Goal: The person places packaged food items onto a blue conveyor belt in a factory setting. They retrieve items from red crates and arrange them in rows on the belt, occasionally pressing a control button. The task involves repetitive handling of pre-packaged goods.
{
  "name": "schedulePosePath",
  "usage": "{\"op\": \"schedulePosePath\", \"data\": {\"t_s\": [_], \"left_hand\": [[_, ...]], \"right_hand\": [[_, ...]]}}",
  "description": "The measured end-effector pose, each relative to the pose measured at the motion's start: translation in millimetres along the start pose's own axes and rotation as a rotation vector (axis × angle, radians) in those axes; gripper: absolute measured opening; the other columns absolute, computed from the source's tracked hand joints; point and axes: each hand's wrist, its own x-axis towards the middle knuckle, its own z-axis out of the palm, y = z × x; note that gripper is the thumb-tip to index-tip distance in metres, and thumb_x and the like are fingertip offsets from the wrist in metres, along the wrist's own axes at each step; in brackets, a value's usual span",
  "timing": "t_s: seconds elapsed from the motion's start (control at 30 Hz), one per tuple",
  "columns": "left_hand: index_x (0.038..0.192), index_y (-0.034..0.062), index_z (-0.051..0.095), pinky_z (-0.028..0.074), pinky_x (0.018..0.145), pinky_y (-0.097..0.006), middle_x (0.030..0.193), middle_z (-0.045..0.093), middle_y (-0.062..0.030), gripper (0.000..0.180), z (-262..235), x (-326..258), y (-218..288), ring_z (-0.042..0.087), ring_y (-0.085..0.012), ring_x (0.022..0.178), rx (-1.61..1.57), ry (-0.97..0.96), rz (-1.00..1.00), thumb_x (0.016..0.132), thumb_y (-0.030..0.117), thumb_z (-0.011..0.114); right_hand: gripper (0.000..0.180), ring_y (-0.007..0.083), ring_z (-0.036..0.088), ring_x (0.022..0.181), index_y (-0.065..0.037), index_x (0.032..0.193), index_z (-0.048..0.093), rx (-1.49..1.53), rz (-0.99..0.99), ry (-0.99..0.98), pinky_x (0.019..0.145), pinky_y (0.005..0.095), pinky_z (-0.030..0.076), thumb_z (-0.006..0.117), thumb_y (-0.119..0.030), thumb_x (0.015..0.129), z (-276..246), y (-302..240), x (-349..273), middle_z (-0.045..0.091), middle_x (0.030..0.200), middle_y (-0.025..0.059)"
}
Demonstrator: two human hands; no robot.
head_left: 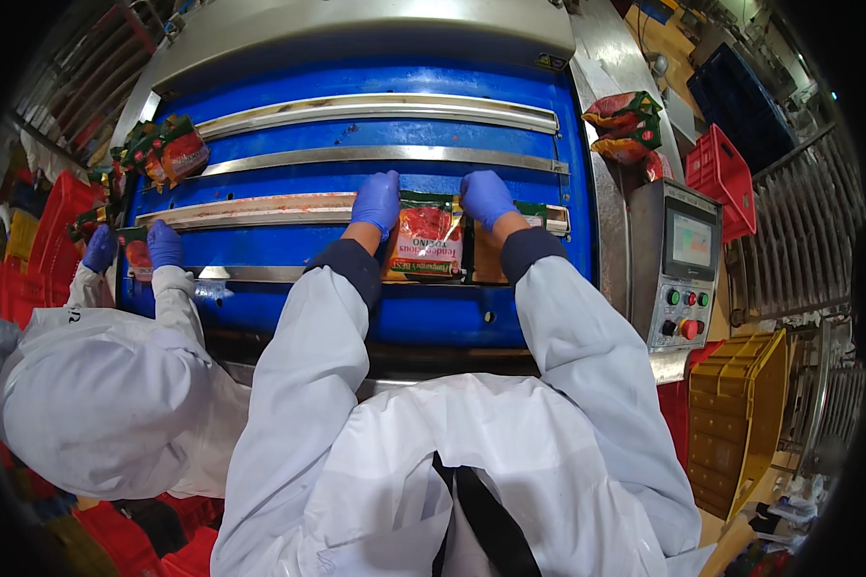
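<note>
Two printed food pouches lie side by side across the near sealing bar [260, 211] of a blue-bedded machine. The left food pouch [428, 237] is red and green with a white panel; the other pouch [488, 262] shows a plain tan face, partly covered by my right arm. My left hand [377, 202], blue-gloved, is closed at the left pouch's upper left corner. Where the two pouches meet, my right hand [489, 197] is closed on a pouch's top edge; its fingertips are hidden, and which pouch it pinches is unclear.
At the left, a co-worker's gloved hands [165, 244] hold another pouch [139, 254]. Filled pouches sit on the bed's far left [177, 152] and right ledge [625, 125]. A control panel [688, 260] stands right, near red [720, 181] and yellow crates [736, 423]. The metal hood [356, 29] spans the back.
</note>
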Motion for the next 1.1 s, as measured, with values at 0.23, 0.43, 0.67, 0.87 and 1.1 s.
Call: {"op": "schedulePosePath", "data": {"t_s": [0.23, 0.43, 0.67, 0.87, 1.1], "left_hand": [[0.124, 0.0075, 0.045, 0.03, 0.097, -0.05, 0.132, 0.04, -0.014, 0.047, -11, -28, 52, 0.035, -0.0368, 0.121, 0.343, -0.023, 0.201, 0.082, 0.026, 0.055], [0.138, 0.013, 0.031, 0.007, 0.105, -0.058, 0.148, 0.018, -0.0087, 0.065, -9, -54, 76, 0.011, -0.037, 0.136, 0.26, -0.303, 0.129, 0.087, 0.051, 0.04], [0.14, 0.0147, 0.029, 0.001, 0.105, -0.059, 0.148, 0.02, -0.0024, 0.064, -17, -41, 53, 0.007, -0.0296, 0.138, -0.033, -0.429, 0.056, 0.089, 0.054, 0.036], [0.14, 0.022, 0.029, 0.001, 0.105, -0.059, 0.148, 0.017, 0.0041, 0.061, -37, -66, -15, 0.004, -0.027, 0.138, 0.104, -0.265, -0.221, 0.089, 0.054, 0.037], [0.14, 0.0213, 0.028, 0.003, 0.104, -0.061, 0.149, 0.016, 0.0027, 0.067, -35, -57, 1, 0.002, -0.0291, 0.138, 0.135, -0.265, -0.199, 0.085, 0.058, 0.041]], "right_hand": [[0.022, 0.0317, 0.062, 0.075, -0.009, 0.077, 0.069, -0.042, -0.031, -0.103, 0.07, 0.0378, 0.05, 0.075, -0.023, 0.061, -1, 12, 14, 0.065, 0.079, 0.0143], [0.012, 0.03, 0.061, 0.08, -0.004, 0.079, 0.064, -0.372, -0.119, 0.189, 0.064, 0.0363, 0.053, 0.057, -0.006, 0.069, 7, -22, -13, 0.061, 0.082, 0.0143], [0.019, 0.0307, 0.058, 0.091, -0.005, 0.089, 0.066, 0.095, -0.065, 0.073, 0.079, 0.0382, 0.049, 0.057, -0.007, 0.072, -2, 11, -42, 0.061, 0.095, 0.0137], [0.034, 0.0327, 0.063, 0.075, -0.008, 0.11, 0.054, 0.198, 0.276, 0.728, 0.068, 0.0451, 0.049, 0.055, -0.013, 0.076, -144, 108, -45, 0.063, 0.082, 0.017], [0.027, 0.0373, 0.062, 0.08, -0.003, 0.092, 0.063, 0.057, 0.713, 0.736, 0.073, 0.0429, 0.049, 0.055, -0.023, 0.076, -177, 248, -5, 0.063, 0.085, 0.0231]]}}
